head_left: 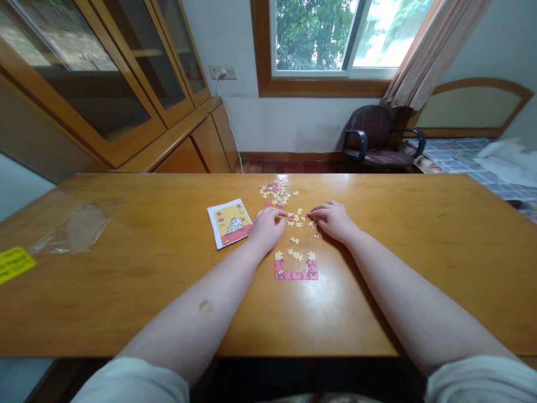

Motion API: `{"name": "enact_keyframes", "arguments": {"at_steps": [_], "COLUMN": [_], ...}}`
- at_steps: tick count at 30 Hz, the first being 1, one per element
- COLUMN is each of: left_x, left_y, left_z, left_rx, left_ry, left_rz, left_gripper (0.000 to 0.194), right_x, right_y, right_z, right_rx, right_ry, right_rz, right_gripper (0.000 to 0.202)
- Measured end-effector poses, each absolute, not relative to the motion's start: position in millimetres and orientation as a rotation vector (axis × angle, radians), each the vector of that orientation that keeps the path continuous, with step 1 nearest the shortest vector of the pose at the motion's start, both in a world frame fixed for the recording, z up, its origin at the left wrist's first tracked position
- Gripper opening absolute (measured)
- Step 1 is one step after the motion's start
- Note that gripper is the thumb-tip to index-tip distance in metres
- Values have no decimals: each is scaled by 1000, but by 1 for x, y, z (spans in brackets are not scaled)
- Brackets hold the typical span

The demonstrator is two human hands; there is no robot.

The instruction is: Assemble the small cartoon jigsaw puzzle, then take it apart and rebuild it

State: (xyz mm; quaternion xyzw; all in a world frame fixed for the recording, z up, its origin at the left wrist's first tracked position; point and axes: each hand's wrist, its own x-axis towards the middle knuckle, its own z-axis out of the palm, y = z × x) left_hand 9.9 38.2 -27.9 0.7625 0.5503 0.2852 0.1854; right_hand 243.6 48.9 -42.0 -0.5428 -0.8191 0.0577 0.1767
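Loose yellow jigsaw pieces lie on the table between my two hands. My left hand rests at their left side, index finger stretched out to a piece and thumb apart from it. From the right, my right hand reaches in palm down, its fingers extended and their tips at a few pieces; what lies under them is hidden. Closer to me is a partly joined puzzle frame, pink along the bottom and sides with yellow upper corners. A short joined yellow strip lies at its open top, and a single piece sits above that.
A heap of mixed pieces lies near the table's far edge. Left of my hand is a picture card with a cartoon animal. A clear plastic bag and a yellow label are at far left. An armchair stands beyond the table.
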Motion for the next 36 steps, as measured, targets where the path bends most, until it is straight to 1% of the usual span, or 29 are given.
{"name": "enact_keyframes", "arguments": {"at_steps": [7,11,13,16,19,25,28,32,36], "left_x": [10,10,10,10,9,9,9,10,10], "left_y": [39,39,39,39,39,39,39,39,39], "left_z": [-28,-28,-29,-29,-30,-30,-29,-28,-29], "left_rx": [2154,2149,2143,2141,2142,2146,2146,2145,2162], "left_ry": [1558,1553,1555,1555,1555,1551,1555,1551,1541], "left_rz": [784,789,791,794,797,802,795,799,806], "left_gripper": [22,22,22,22,22,22,22,22,22], "right_x": [243,246,247,249,249,249,251,252,250], "right_y": [50,51,52,52,53,54,54,54,54], "right_z": [-40,-40,-42,-44,-46,-46,-44,-43,-43], "right_rx": [-1779,-1853,-1817,-1675,-1606,-1767,-1753,-1602,-1613], "right_ry": [-2172,-2062,-2029,-2120,-2218,-2113,-2094,-2179,-2195], "right_rz": [97,63,62,114,149,119,120,230,246], "right_gripper": [21,23,26,35,32,21,24,32,34]}}
